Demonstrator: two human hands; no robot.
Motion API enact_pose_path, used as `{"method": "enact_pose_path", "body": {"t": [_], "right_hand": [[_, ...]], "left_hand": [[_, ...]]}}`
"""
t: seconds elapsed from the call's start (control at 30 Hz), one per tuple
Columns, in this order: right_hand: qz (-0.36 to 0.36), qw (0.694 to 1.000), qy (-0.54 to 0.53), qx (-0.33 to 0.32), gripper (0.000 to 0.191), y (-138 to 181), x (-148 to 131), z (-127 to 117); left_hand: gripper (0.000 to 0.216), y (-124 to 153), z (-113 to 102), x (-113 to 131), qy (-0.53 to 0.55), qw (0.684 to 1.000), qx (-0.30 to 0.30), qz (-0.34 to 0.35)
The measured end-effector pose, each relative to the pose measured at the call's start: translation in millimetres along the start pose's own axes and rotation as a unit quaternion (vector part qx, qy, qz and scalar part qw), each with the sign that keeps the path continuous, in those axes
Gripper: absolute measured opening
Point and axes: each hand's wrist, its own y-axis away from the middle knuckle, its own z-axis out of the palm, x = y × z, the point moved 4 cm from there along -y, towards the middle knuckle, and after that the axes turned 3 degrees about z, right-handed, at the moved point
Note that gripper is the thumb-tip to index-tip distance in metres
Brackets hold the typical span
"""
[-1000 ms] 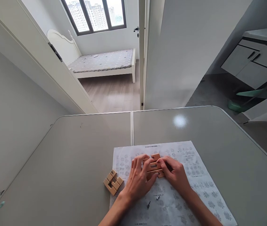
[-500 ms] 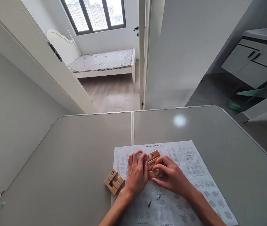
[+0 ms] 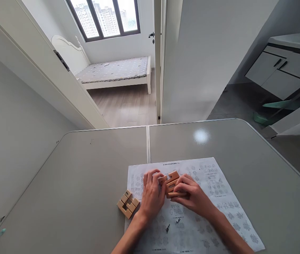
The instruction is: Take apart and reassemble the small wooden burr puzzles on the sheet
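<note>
Several notched wooden puzzle pieces (image 3: 173,175) lie close together on the printed sheet, between my hands. My left hand (image 3: 152,190) curls around the left side of this group, fingers bent against a piece. On the right, my right hand (image 3: 189,192) pinches a wooden puzzle piece (image 3: 178,194) between thumb and fingers, at the near side of the group. Part of that piece is hidden under the fingers. The paper sheet (image 3: 219,218) beneath carries rows of small diagrams. Left of my left wrist sits an assembled wooden block puzzle (image 3: 128,204) marked with a 3.
The grey table (image 3: 81,183) has a seam down its middle and a raised pale edge. Beyond it are a doorway, a bed (image 3: 115,70) and a window (image 3: 105,17). White cabinets (image 3: 282,70) stand at the far right.
My right hand has turned the near wooden piece, so its notched face no longer shows and a narrow plain side does. My left hand stays almost in place.
</note>
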Motion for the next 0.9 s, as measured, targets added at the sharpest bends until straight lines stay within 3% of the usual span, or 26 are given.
{"method": "enact_pose_path", "body": {"t": [0.13, 0.37, 0.5, 0.63, 0.8, 0.9], "right_hand": [[0.076, 0.99, -0.103, 0.057, 0.028, -1.9, 10.0, -7.0], [0.209, 0.934, -0.274, 0.094, 0.036, 4.2, 28.5, -5.7], [0.226, 0.923, -0.294, 0.103, 0.04, 4.7, 29.0, -6.1], [0.226, 0.915, -0.316, 0.107, 0.041, 2.3, 24.2, -7.6], [0.239, 0.913, -0.307, 0.125, 0.044, 5.7, 26.9, -11.1], [0.234, 0.923, -0.294, 0.081, 0.049, 6.4, 25.0, -8.7]], "left_hand": [[0.013, 1.2, 0.2, 4.6, -0.034, 0.999, -0.002, 0.019], [0.025, 2.6, 2.3, 11.7, -0.075, 0.995, -0.035, 0.063], [0.03, 3.6, 5.8, 12.6, -0.069, 0.991, -0.064, 0.093], [0.02, 3.6, 5.6, 14.5, -0.071, 0.989, -0.059, 0.119], [0.008, 5.1, -0.8, 9.5, -0.019, 0.997, 0.009, 0.07], [0.004, 9.6, -0.8, 0.9, 0.043, 0.999, 0.023, 0.011]]}}
